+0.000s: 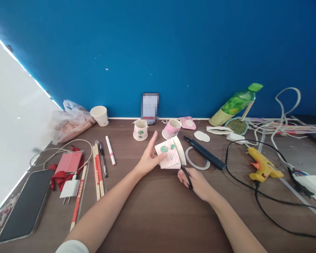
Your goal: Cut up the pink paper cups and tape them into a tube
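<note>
A pink-and-white paper cup (168, 154) with green prints is tilted on its side above the desk, held by my left hand (150, 154) with the thumb on its wall and a finger stretched upward. My right hand (196, 181) is wrapped round black-handled scissors (186, 176). Their blades meet the cup near its rim, where a strip (179, 151) stands partly apart from the wall. Behind the cup are two short cut-down cups, one white and green (140, 130), one pink (171, 129). A pink cut piece (188, 123) and a white scalloped piece (202, 136) lie nearby.
A whole paper cup (99, 116) and a phone (150, 107) stand by the blue wall. To the left are chopsticks (97, 168), pens and a large phone (26, 205). A black stick-shaped tool (205, 153), a yellow glue gun (263, 165), cables and a green bottle (235, 105) occupy the right.
</note>
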Tool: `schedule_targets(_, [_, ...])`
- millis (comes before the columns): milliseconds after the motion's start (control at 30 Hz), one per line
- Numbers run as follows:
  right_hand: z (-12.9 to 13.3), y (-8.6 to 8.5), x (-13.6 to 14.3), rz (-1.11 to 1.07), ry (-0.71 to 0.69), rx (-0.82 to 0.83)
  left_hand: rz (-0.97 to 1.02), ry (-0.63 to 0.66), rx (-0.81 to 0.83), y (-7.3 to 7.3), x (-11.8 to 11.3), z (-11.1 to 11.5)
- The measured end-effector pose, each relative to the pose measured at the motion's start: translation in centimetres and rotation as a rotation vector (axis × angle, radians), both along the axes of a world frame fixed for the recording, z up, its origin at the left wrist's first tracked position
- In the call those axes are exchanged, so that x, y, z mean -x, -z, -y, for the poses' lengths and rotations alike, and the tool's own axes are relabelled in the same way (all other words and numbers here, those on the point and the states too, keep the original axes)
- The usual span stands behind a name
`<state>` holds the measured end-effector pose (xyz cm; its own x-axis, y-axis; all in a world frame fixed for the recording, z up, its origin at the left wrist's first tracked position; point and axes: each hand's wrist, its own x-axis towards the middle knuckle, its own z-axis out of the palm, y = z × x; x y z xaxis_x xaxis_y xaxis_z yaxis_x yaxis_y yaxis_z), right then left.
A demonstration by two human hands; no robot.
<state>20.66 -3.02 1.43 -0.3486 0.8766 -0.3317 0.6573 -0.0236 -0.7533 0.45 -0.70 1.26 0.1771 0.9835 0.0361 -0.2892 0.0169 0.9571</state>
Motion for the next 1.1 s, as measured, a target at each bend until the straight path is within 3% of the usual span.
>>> schedule_targets(100, [0.2, -0.2, 0.3, 0.071, -0.021, -0.015, 0.049, -0.073, 0.115, 0.2, -0.4, -0.1])
schedule_targets(200, [0.3, -0.5, 0.4, 0.09, -0.049, -0.01, -0.038, -0.113, 0.123, 0.6, -0.6, -0.3])
schedule_targets(600, [0.2, -0.1, 0.2, 0.084, -0.069, -0.001, -0.165, -0.008, 0.005, 0.4, 0.2, -0.6])
schedule_targets(933, [0.3, -1.9, 0.5, -0.02, -0.118, 0.087, -0.202, 0.079, -0.009, 0.2, 0.2, -0.4])
schedule_targets(1100, [0.3, -1.8, 0.5, 0.026, -0.071, 0.093, -0.22, 0.071, -0.017, 0.3, 0.2, -0.4])
